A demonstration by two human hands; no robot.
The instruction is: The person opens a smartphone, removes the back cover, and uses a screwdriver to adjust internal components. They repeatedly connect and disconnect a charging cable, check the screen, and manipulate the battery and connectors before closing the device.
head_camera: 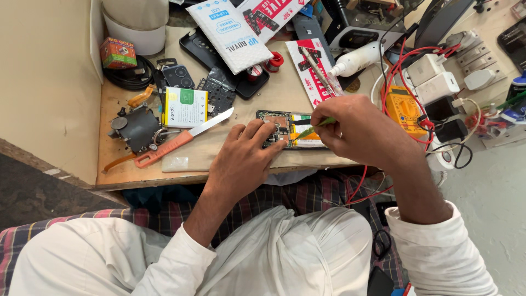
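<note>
On the crowded wooden bench (241,159) the opened phone (290,130) lies near the front edge. Our left hand (244,159) presses it down with fingers spread flat; if they slide, the phone can shift. Our right hand (359,131) pinches a thin green tool (318,125) over the battery, and we judge a slip could pierce it. The orange-handled knife (183,137) lies near.

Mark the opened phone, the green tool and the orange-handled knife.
opened phone (280,127), head view, on the exposed board at its left end.
green tool (315,127), head view, on the shaft ahead of the right hand (356,131).
orange-handled knife (164,149), head view, on the orange handle.
</note>
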